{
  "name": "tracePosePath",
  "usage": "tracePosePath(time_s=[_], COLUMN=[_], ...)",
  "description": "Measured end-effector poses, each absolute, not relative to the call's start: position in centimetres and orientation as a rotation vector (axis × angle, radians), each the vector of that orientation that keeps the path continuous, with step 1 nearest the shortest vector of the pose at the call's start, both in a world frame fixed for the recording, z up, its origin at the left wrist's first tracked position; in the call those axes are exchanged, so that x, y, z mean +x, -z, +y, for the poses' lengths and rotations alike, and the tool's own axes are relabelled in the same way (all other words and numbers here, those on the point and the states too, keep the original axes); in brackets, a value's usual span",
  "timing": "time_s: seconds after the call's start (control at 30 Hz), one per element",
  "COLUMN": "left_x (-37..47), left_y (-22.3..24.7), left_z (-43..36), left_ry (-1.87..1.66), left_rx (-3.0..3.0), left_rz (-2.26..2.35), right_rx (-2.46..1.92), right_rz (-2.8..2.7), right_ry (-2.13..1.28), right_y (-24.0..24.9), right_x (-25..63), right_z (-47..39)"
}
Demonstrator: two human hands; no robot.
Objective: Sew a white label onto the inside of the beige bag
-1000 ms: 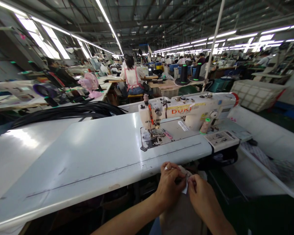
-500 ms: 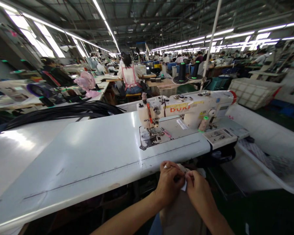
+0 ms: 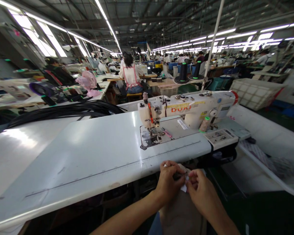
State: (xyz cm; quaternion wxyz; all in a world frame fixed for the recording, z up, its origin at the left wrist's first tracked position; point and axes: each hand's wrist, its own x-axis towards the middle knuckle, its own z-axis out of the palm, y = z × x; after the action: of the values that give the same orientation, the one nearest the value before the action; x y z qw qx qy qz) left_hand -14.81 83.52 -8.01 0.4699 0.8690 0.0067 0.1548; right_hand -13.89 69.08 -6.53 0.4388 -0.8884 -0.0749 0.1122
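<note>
In front of the sewing table's near edge, a beige-brown piece of fabric [image 3: 181, 212] hangs over my lap. My left hand [image 3: 169, 179] grips its upper part, with thumb and forefinger pinched together. My right hand [image 3: 198, 187] pinches at the same spot from the other side, fingertips close to those of the left. Between the two hands a small white label [image 3: 183, 188] shows at the fabric. Whatever finer thing the right fingertips hold is too small to make out. Beyond the hands stands a white sewing machine [image 3: 186, 107].
The table [image 3: 100, 143] carries a printed ruler line. Pink-handled snips [image 3: 166, 132] and a thread spool [image 3: 204, 124] lie by the machine. Black strips [image 3: 63, 112] are heaped at the left. A white bin [image 3: 271, 147] stands at the right. A person [image 3: 130, 75] sits ahead.
My right hand has shifted slightly right and its fingers have opened a little around the pinch. My left hand stays nearly in place on the fabric.
</note>
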Motion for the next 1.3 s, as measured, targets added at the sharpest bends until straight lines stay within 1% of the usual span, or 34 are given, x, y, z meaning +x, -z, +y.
tracePosePath(time_s=[0.17, 0.33, 0.43, 0.57, 0.6, 0.73, 0.83, 0.97, 1.17, 1.3], left_x=[-14.9, -15.1, -15.1, -15.0, -14.9, -14.4, -14.1, -13.8, -13.1, -12.8], left_y=[8.3, 8.3, 8.2, 8.0, 7.9, 7.7, 7.7, 8.0, 7.8, 7.6], left_z=[83.4, 83.3, 83.7, 84.4, 84.6, 85.0, 85.1, 85.0, 85.0, 85.2], left_ry=[-0.406, -0.385, -0.309, -0.216, -0.198, -0.156, -0.161, -0.155, -0.090, -0.023], left_rx=[2.102, 2.085, 2.048, 1.946, 1.924, 1.873, 1.871, 1.906, 1.915, 1.882], left_rz=[-0.010, -0.084, -0.068, -0.090, -0.100, -0.149, -0.177, -0.149, -0.193, -0.276], right_rx=[-2.307, -2.292, -2.308, -2.396, -2.312, -1.919, -1.731, -1.565, -1.336, -1.228], right_rz=[-0.157, -0.096, -0.153, -0.227, -0.231, -0.290, -0.282, -0.202, 0.009, 0.085], right_ry=[-0.130, -0.096, -0.167, -0.063, -0.145, -0.679, -0.839, -0.853, -0.775, -0.694], right_y=[6.8, 7.1, 5.7, 3.3, 3.0, 3.8, 4.9, 5.4, 6.9, 7.5], right_x=[-14.3, -14.2, -13.3, -10.4, -9.6, -7.5, -7.2, -7.4, -7.7, -6.0], right_z=[69.5, 70.2, 69.2, 66.9, 66.6, 66.8, 67.3, 67.4, 68.3, 67.5])
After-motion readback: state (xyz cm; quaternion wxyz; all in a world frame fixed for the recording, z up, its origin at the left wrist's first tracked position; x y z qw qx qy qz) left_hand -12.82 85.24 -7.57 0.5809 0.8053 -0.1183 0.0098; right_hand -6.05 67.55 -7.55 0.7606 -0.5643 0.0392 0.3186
